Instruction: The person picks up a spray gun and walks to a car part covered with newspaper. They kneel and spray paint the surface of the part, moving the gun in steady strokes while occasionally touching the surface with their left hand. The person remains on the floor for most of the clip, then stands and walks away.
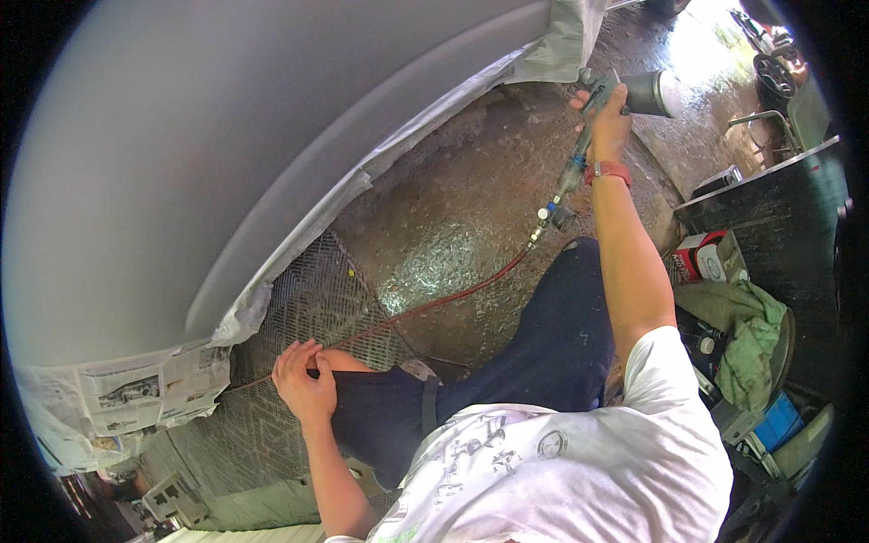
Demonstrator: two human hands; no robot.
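Note:
My right hand (608,122) is closed around the grip of a spray gun (599,90), held out at the upper right beside the masked lower edge of a grey-coated vehicle body panel (272,118). A dark cup with a white end (654,94) sticks out to the gun's right. Below the grip hang a fitting with a small gauge (544,214) and a red air hose (462,291). The hose curves down to my left hand (306,380), which is closed on it by my bent knee; part of the grip is hidden.
Newspaper masking (122,394) and pale masking sheet (561,45) edge the panel. Beneath lie a wet-looking brown floor (444,208) and a metal grate (317,290). At right stand a black-topped bench (769,222), a red and white box (701,258) and a green cloth (756,339).

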